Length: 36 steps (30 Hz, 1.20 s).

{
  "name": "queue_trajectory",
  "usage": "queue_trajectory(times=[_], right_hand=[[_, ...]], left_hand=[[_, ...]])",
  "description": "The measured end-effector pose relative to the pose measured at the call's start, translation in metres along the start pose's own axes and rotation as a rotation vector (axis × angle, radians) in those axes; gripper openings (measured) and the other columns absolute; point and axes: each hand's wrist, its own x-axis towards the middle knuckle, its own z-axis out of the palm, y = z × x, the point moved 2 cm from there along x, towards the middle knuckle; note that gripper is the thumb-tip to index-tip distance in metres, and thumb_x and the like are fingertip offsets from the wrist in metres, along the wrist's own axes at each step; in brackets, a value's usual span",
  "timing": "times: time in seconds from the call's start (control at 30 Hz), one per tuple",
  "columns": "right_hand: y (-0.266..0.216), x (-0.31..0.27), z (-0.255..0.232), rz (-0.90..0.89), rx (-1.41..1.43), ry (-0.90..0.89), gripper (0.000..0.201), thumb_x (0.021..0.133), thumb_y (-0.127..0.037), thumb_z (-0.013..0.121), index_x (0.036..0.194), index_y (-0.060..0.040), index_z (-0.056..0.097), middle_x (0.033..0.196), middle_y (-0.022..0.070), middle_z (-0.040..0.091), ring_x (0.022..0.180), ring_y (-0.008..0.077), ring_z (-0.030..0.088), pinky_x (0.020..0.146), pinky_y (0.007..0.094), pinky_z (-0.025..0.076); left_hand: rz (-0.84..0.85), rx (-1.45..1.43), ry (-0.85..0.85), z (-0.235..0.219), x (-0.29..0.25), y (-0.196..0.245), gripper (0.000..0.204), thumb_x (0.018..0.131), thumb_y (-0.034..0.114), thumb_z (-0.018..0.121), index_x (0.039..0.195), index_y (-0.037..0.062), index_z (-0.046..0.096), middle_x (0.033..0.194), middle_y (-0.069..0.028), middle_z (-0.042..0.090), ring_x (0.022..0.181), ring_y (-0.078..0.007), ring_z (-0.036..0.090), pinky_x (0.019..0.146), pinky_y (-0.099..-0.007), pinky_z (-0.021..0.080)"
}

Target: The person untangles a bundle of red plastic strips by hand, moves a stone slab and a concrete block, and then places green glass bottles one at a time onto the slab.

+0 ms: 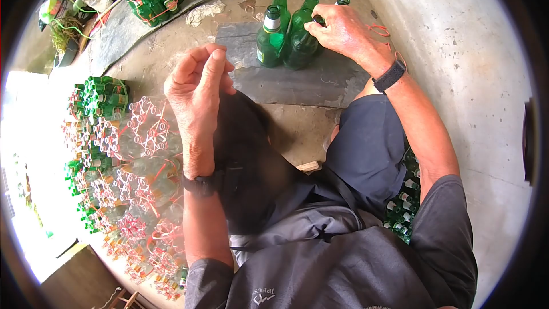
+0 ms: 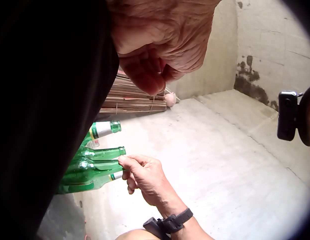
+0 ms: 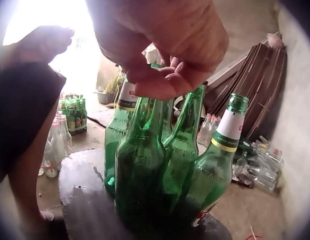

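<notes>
Several green bottles (image 1: 269, 43) stand upright close together on a dark flat board (image 1: 246, 83) in front of the person. The right hand (image 1: 346, 31) pinches the mouth of one green bottle (image 3: 140, 160) at the near side of the group; in the right wrist view its fingers cover that bottle's top. Beside it stands a bottle with a white neck label (image 3: 230, 130). The left hand (image 1: 197, 80) is raised to the left of the bottles, thumb against the bent fingers; whether anything thin is between them cannot be told.
Tied bundles of green bottles (image 1: 154, 3) stand at the back left, and rows of clear bottles (image 1: 148, 166) fill the left side. A pale wall (image 1: 457, 68) rises on the right. More green bottles (image 1: 403, 206) lie beside the right thigh. A red string (image 1: 378, 30) lies near the right hand.
</notes>
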Motion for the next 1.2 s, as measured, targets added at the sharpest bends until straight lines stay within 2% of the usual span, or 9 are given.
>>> queue_trajectory(times=[0.07, 0.3, 0.5, 0.57, 0.77, 0.87, 0.93, 1.13, 1.2], right_hand=[[0.002, 0.002, 0.003, -0.066, -0.002, 0.051, 0.026, 0.087, -0.025, 0.072, 0.089, -0.0005, 0.065, 0.059, 0.0174, 0.054, 0.050, 0.0276, 0.051, 0.052, 0.0421, 0.039], [0.001, 0.009, 0.008, -0.064, 0.046, 0.044, 0.029, 0.086, -0.028, 0.073, 0.088, 0.0001, 0.065, 0.063, 0.0185, 0.057, 0.054, 0.0306, 0.055, 0.054, 0.0425, 0.041], [0.000, 0.010, 0.005, 0.027, 0.075, -0.048, 0.035, 0.084, -0.032, 0.072, 0.086, 0.0022, 0.065, 0.078, 0.0253, 0.066, 0.080, 0.0440, 0.066, 0.071, 0.0500, 0.051], [0.006, 0.009, 0.009, -0.073, 0.092, 0.055, 0.032, 0.086, -0.029, 0.074, 0.090, 0.0010, 0.064, 0.064, 0.0171, 0.058, 0.056, 0.0281, 0.057, 0.055, 0.0415, 0.042], [0.008, -0.003, -0.025, -0.106, 0.109, 0.143, 0.032, 0.088, -0.028, 0.075, 0.093, 0.0008, 0.062, 0.057, 0.0107, 0.051, 0.050, 0.0157, 0.050, 0.050, 0.0349, 0.041], [0.020, -0.021, -0.061, -0.032, 0.201, 0.029, 0.031, 0.086, -0.030, 0.071, 0.091, 0.0005, 0.067, 0.074, 0.0138, 0.067, 0.062, 0.0259, 0.065, 0.058, 0.0386, 0.052], [0.007, -0.049, -0.101, 0.090, 0.224, 0.114, 0.022, 0.089, -0.017, 0.068, 0.092, 0.0049, 0.068, 0.073, 0.0132, 0.068, 0.069, 0.0151, 0.063, 0.062, 0.0323, 0.049], [0.067, -0.154, -0.153, 0.285, 0.257, 0.191, 0.019, 0.090, -0.014, 0.067, 0.087, 0.0050, 0.067, 0.071, 0.0103, 0.067, 0.062, 0.0144, 0.061, 0.056, 0.0340, 0.048], [0.089, -0.196, -0.166, 0.609, 0.475, 0.193, 0.019, 0.090, -0.014, 0.067, 0.089, 0.0049, 0.066, 0.069, 0.0062, 0.064, 0.062, 0.0131, 0.060, 0.056, 0.0328, 0.048]], left_hand=[[-0.002, 0.001, 0.003, 0.000, 0.000, 0.000, 0.014, 0.096, 0.011, 0.066, 0.101, -0.0014, 0.070, 0.078, -0.0058, 0.066, 0.055, -0.0098, 0.056, 0.049, -0.0229, 0.047], [0.005, -0.032, -0.021, -0.002, 0.001, -0.001, 0.015, 0.095, 0.011, 0.068, 0.102, -0.0031, 0.070, 0.078, -0.0074, 0.067, 0.059, -0.0084, 0.059, 0.052, -0.0221, 0.048], [0.000, -0.009, -0.015, -0.003, 0.000, 0.000, 0.015, 0.096, 0.010, 0.067, 0.102, -0.0036, 0.069, 0.078, -0.0078, 0.067, 0.058, -0.0089, 0.058, 0.052, -0.0225, 0.048], [0.007, -0.007, -0.016, -0.003, 0.000, -0.001, 0.015, 0.096, 0.010, 0.067, 0.102, -0.0036, 0.069, 0.078, -0.0077, 0.067, 0.058, -0.0091, 0.058, 0.052, -0.0226, 0.048], [0.059, 0.038, 0.004, -0.004, -0.001, 0.001, 0.015, 0.095, 0.007, 0.065, 0.103, -0.0050, 0.068, 0.077, -0.0078, 0.065, 0.057, -0.0096, 0.056, 0.052, -0.0225, 0.047], [0.133, 0.063, -0.019, -0.008, 0.002, -0.006, 0.015, 0.096, 0.006, 0.064, 0.105, -0.0051, 0.067, 0.075, -0.0068, 0.063, 0.057, -0.0097, 0.054, 0.053, -0.0223, 0.046], [0.122, 0.076, 0.001, -0.013, 0.005, -0.011, 0.015, 0.096, 0.007, 0.064, 0.106, -0.0043, 0.067, 0.075, -0.0059, 0.063, 0.058, -0.0093, 0.054, 0.052, -0.0226, 0.045], [0.113, 0.076, -0.008, -0.020, 0.011, -0.019, 0.017, 0.098, 0.012, 0.063, 0.108, -0.0013, 0.068, 0.079, -0.0050, 0.064, 0.060, -0.0072, 0.052, 0.052, -0.0201, 0.043], [0.115, 0.091, 0.008, -0.023, 0.014, -0.022, 0.017, 0.099, 0.013, 0.063, 0.108, -0.0003, 0.068, 0.080, -0.0051, 0.064, 0.061, -0.0067, 0.052, 0.052, -0.0197, 0.043]])
